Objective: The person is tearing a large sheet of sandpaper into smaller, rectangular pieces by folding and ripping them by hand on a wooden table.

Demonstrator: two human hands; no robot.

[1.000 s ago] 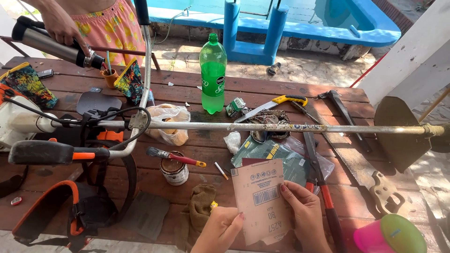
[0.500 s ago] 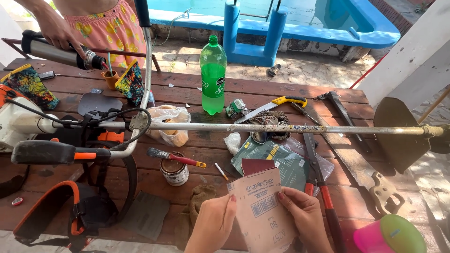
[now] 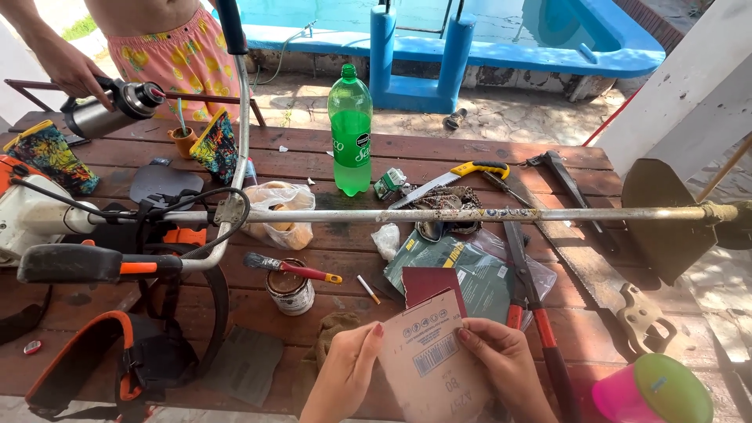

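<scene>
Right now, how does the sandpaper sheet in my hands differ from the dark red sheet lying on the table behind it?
The tan sheet shows its printed paper backing; the dark red sheet shows a plain, unprinted face. The tan sheet is held up by the left hand and right hand; the dark red sheet lies flat on the table. Both look like sandpaper sheets.

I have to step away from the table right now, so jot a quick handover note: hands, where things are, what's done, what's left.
Left hand and right hand both grip one sandpaper sheet, printed backing up, at the near table edge.
More sandpaper sheets lie just beyond it; a paintbrush rests on a small tin to the left.
The sheet looks whole, untorn and unfolded.
A string trimmer shaft spans the wooden table.
</scene>
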